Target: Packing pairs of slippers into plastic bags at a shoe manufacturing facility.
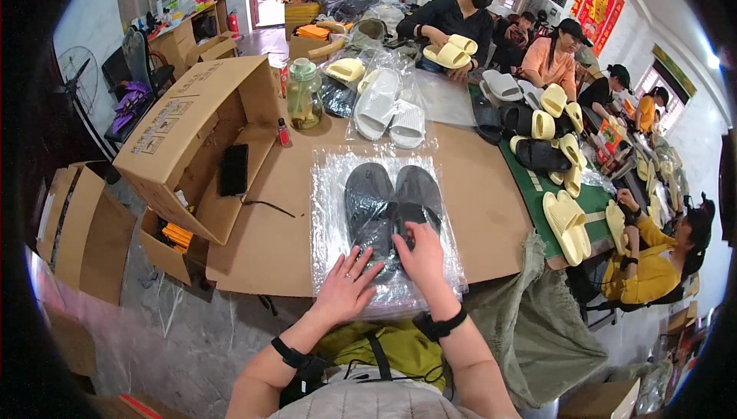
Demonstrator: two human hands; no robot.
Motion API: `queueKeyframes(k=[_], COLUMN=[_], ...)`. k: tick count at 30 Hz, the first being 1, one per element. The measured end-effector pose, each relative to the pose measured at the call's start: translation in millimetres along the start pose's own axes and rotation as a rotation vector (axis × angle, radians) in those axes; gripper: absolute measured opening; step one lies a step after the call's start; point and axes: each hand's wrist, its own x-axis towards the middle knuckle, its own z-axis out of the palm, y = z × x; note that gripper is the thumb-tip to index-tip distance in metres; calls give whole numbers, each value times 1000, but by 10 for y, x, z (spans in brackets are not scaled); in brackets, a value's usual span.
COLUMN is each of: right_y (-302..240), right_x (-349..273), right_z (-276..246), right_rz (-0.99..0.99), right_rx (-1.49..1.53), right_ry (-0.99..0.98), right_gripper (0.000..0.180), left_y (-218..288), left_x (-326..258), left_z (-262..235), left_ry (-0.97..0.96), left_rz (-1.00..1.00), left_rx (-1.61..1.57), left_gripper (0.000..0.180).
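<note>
A pair of black slide slippers (368, 196) lies side by side on clear plastic bags (328, 188) in front of me, toes pointing away. Shiny film covers at least their lower part. My left hand (348, 282) rests with fingers spread on the plastic over the near end of the left slipper. Bent fingers of my right hand (421, 256) close on the plastic over the right slipper; the fingertips are partly hidden. Just beyond, a white pair of slippers (378, 108) sits in another clear bag.
An open cardboard box (184, 119) on its side holds a black phone (233, 171). A bottle (304, 95) and a small red bottle (284, 133) stand nearby. Yellow slippers (566, 227) lie on the green table at right. Several co-workers sit around; one across holds yellow slippers (451, 52).
</note>
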Motion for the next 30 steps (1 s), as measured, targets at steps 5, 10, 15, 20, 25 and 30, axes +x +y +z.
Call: queueKeyframes(k=[5,10,15,20,25,30], right_y=[121,97,86,275,177,323], right_x=[325,454,602,657,522,595], right_z=[350,632,612,630,719,751], right_rz=[129,183,153,123,115,97], right_rx=[-393,-542,-509,-413,-410,-377], right_ry=[6,-113,-24,125,105,106], right_gripper=[50,48,21,20,40,32], left_y=[-10,-49,-37,21,-10,30], left_x=[0,-111,-72,-1,-73,-35], left_z=[68,97,89,76,27,42], left_ry=[10,5,4,26,-4,11], left_rz=[31,-63,-31,-60,-106,-88], left_rx=[0,53,66,-27,-22,-41], left_gripper=[60,63,69,82,85,88])
